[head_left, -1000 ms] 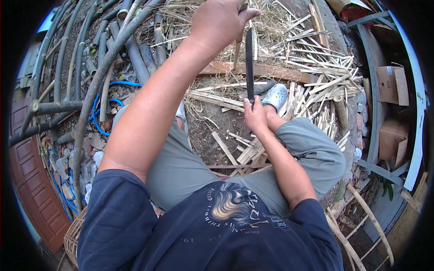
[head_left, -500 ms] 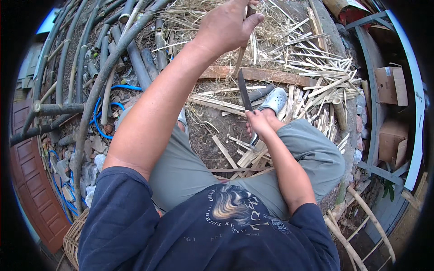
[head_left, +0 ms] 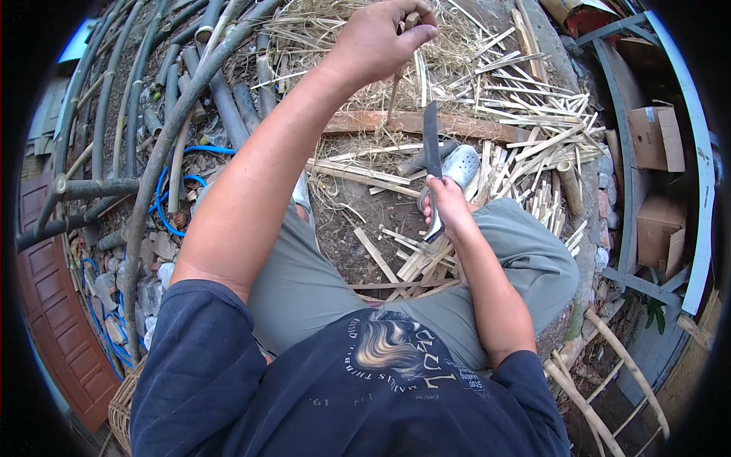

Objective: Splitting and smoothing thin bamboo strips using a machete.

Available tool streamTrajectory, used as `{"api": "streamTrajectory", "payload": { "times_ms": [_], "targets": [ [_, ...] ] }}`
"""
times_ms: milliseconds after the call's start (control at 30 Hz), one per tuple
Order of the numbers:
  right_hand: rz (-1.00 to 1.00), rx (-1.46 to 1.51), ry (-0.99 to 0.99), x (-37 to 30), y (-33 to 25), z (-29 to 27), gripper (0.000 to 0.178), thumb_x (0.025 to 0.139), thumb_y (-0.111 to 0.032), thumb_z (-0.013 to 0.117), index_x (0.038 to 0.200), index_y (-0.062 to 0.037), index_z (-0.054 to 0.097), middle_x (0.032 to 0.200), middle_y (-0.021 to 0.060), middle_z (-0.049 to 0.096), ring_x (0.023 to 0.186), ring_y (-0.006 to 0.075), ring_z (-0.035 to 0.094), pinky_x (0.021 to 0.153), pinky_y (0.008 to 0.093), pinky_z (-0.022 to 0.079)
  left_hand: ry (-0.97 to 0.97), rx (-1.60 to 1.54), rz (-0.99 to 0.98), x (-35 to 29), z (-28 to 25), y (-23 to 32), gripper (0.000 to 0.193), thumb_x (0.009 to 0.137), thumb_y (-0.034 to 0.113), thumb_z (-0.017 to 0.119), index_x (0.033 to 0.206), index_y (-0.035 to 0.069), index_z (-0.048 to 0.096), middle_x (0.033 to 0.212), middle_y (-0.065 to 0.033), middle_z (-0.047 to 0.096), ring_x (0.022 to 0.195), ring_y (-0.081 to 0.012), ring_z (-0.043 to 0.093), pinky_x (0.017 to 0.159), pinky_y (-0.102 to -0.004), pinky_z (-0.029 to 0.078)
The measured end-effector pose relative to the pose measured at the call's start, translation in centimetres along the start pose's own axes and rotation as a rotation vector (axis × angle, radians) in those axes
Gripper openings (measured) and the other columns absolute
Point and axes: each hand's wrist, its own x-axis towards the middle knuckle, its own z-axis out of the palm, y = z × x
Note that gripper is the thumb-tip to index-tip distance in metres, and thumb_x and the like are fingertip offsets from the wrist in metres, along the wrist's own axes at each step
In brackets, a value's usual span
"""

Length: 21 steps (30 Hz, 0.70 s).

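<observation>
My left hand (head_left: 381, 38) is raised far ahead, closed round the upper end of a narrow bamboo strip (head_left: 394, 91). The strip stands nearly upright, its lower end at a reddish wooden plank (head_left: 457, 127) on the ground. Nearer to me, my right hand (head_left: 448, 204) grips a long machete (head_left: 432, 141) by its handle. Its dark blade points away from me, to the right of the strip and apart from it. One of my grey clogs (head_left: 462, 164) lies just beyond the right hand.
Split bamboo strips (head_left: 548, 129) and pale shavings (head_left: 320, 38) litter the ground. Bamboo poles (head_left: 190, 91) and a blue hose (head_left: 162, 194) lie left. Rightward stands a shelf frame (head_left: 624, 175) with cardboard boxes (head_left: 656, 139); a wooden ladder-like frame (head_left: 628, 365) is nearer.
The machete has swung right, away from the strip, and its blade points more straight ahead. My left hand and the strip have shifted slightly left.
</observation>
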Motion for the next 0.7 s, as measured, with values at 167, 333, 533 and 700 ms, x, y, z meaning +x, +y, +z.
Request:
{"api": "streamTrajectory", "payload": {
  "times_ms": [167,333,533,700],
  "targets": [
    [0.086,-0.025,-0.017,0.9,1.6,0.7,0.031,0.095,-0.031,0.054,0.111,-0.0073,0.043,0.070,0.0031,0.051,0.048,0.0134,0.052,0.038,0.0295,0.046,-0.022,-0.032,0.030,0.1,0.0,-0.3,0.027,0.091,0.024,0.065,0.110,0.005,0.064,0.090,-0.0125,0.069,0.084,-0.0178,0.066,0.080,-0.0342,0.051],
    [-0.020,-0.065,0.029,-0.3,1.1,1.8,0.028,0.097,-0.028,0.054,0.110,-0.0054,0.044,0.068,0.0040,0.052,0.045,0.0144,0.051,0.038,0.0308,0.045,0.020,-0.026,0.032,0.7,-0.2,-1.3,0.024,0.089,0.025,0.068,0.099,0.003,0.068,0.088,-0.0117,0.069,0.081,-0.0192,0.065,0.076,-0.0360,0.050],
    [-0.640,-0.272,0.255,1.8,2.7,2.7,0.024,0.099,-0.025,0.054,0.104,-0.0044,0.043,0.059,0.0018,0.050,0.041,0.0131,0.052,0.035,0.0291,0.043,0.182,0.176,0.165,0.9,0.0,-1.2,0.021,0.087,0.025,0.070,0.089,0.004,0.072,0.081,-0.0116,0.069,0.074,-0.0217,0.066,0.070,-0.0363,0.050],
    [-0.050,-0.620,-0.016,4.2,5.7,2.5,0.038,0.093,-0.036,0.057,0.103,0.0006,0.054,0.077,0.0192,0.064,0.074,0.0315,0.066,0.067,0.0418,0.051,0.183,0.154,0.186,0.8,-0.2,-1.3,0.021,0.086,0.024,0.071,0.087,0.003,0.071,0.080,-0.0115,0.069,0.074,-0.0212,0.065,0.069,-0.0359,0.050]
  ]
}}
